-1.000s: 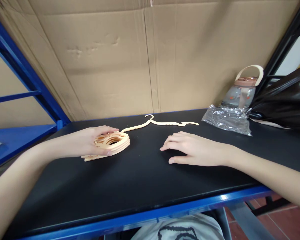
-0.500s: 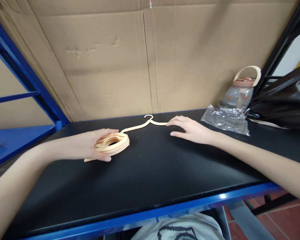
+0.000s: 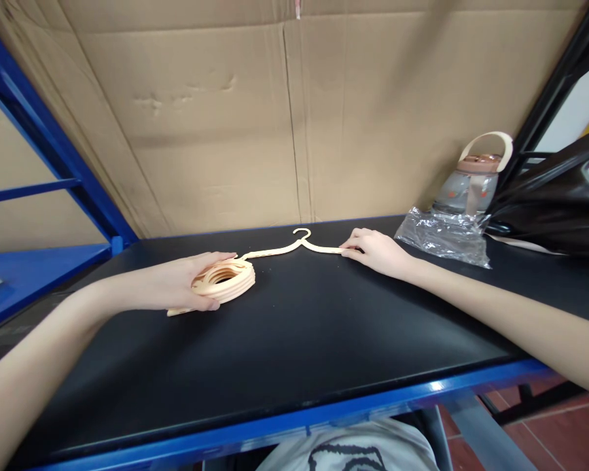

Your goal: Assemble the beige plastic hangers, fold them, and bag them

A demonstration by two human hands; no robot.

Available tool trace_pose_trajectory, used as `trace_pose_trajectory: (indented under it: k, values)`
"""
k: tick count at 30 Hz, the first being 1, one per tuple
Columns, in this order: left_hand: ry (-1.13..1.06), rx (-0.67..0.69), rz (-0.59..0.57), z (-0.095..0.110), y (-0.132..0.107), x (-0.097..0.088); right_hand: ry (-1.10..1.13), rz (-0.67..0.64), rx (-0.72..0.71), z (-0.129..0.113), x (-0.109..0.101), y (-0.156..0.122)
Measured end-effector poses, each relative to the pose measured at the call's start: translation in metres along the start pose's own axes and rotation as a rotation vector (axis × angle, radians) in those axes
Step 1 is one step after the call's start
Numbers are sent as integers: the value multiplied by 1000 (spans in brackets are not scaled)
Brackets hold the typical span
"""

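Observation:
A cream clothes hanger (image 3: 277,250) lies on the black tabletop (image 3: 294,340), its hook toward the cardboard. At its right end, my right hand (image 3: 375,252) is closed, thumb and fingertips pinching the arm. My left hand (image 3: 189,281) is wrapped round a stack of cream plastic loops (image 3: 240,288), thumb at the near side and fingers over the far side. The hanger's left end meets the far edge of this stack; whether they are joined I cannot tell. A thin cream end sticks out under my left palm, which hides part of the stack.
Upright cardboard (image 3: 216,131) backs the table. At the right stand a clear bottle (image 3: 464,190) with a handle, a crumpled plastic bag (image 3: 444,239) and a shiny black bag (image 3: 554,203). A blue metal frame (image 3: 53,140) rises on the left.
My right fingers have closed on the hanger's right end, where they were spread before. The hanger, with its hook, has shifted slightly right and nearer. My left hand keeps its hold.

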State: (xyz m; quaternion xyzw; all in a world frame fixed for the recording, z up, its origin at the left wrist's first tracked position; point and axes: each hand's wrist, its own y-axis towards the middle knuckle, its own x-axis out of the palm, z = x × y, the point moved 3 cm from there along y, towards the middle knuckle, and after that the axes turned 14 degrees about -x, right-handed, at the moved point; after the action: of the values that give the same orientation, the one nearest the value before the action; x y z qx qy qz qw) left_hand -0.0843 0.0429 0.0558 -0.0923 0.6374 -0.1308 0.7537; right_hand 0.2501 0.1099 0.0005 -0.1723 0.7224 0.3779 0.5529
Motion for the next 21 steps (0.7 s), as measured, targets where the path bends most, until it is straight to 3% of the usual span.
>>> trace_pose_trajectory:
  k: [7, 13, 16, 21]
  values:
    - [-93, 40, 40, -21, 15, -2, 166, 106, 100, 12, 5, 2]
    - [-83, 12, 96, -40, 30, -9, 293, 116, 185, 16, -11, -2]
    - [-48, 24, 97, -41, 30, -10, 338, 82, 243, 20, -18, -4]
    - [89, -61, 195, -34, 25, -15, 459, 38, 262, 30, -22, -6]
